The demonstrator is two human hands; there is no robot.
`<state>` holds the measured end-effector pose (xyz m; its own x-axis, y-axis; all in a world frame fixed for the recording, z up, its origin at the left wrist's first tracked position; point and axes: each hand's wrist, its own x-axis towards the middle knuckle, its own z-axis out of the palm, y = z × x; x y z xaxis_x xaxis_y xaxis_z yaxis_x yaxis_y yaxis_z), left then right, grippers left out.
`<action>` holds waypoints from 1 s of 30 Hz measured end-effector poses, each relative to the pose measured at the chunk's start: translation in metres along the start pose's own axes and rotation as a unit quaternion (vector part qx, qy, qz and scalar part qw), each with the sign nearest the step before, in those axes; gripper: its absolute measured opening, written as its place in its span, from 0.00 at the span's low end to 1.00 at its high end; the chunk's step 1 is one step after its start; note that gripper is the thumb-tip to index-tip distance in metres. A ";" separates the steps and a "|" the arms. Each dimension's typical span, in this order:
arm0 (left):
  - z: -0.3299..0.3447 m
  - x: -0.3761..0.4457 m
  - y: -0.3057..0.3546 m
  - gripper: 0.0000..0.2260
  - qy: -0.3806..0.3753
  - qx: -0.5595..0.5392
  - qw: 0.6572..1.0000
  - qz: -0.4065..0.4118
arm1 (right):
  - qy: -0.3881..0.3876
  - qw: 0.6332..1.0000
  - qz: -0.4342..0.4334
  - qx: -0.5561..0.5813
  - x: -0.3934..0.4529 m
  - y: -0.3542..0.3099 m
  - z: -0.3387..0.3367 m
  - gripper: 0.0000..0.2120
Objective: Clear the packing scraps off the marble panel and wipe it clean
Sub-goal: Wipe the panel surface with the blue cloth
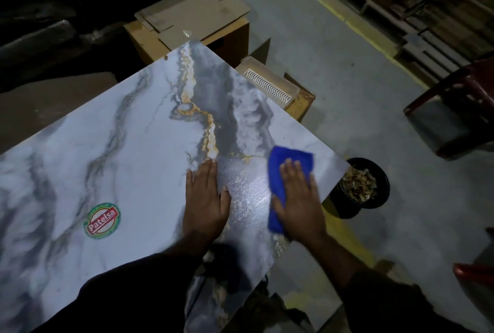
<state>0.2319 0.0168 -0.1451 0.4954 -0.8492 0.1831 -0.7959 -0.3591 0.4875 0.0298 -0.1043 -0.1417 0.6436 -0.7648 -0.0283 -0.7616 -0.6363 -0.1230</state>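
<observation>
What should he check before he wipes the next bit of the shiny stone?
1. Blue cloth flat under the right hand: ok.
2. Left hand flat on the marble panel, steadying it: ok.
3. Scraps off the panel: ok, none visible.
4. Scraps in the black bucket beside the panel's edge: ok.
5. Round sticker ahead of the cloth: not ok, it is on the panel.
6. Panel firmly supported underneath: cannot tell.

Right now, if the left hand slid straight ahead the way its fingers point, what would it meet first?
Nothing on the surface, it seems: the left hand lies flat on the marble panel, with bare panel ahead up to its far edge. The blue cloth lies off to the right.
</observation>
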 end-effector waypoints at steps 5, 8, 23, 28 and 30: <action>-0.001 0.000 -0.003 0.29 -0.007 0.014 1.000 0.006 | 0.014 0.974 0.225 0.038 0.066 -0.018 -0.008 0.38; 0.001 -0.001 -0.005 0.29 -0.014 -0.007 1.000 -0.002 | 0.006 1.000 -0.013 0.012 0.024 -0.074 0.010 0.36; -0.002 0.000 -0.001 0.29 -0.018 0.011 1.000 0.005 | 0.034 0.987 0.151 0.030 0.064 -0.049 -0.002 0.37; -0.003 -0.003 -0.005 0.30 0.012 -0.097 0.993 -0.060 | -0.017 0.987 -0.138 0.084 -0.007 -0.105 0.013 0.33; -0.004 -0.002 -0.005 0.29 0.022 -0.113 0.991 -0.073 | -0.043 0.971 -0.224 0.066 -0.019 -0.074 0.009 0.37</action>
<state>0.2359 0.0223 -0.1441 0.6177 -0.7755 0.1305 -0.6183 -0.3764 0.6899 0.0741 -0.0418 -0.1413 0.9167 -0.3987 -0.0246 -0.3903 -0.8810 -0.2672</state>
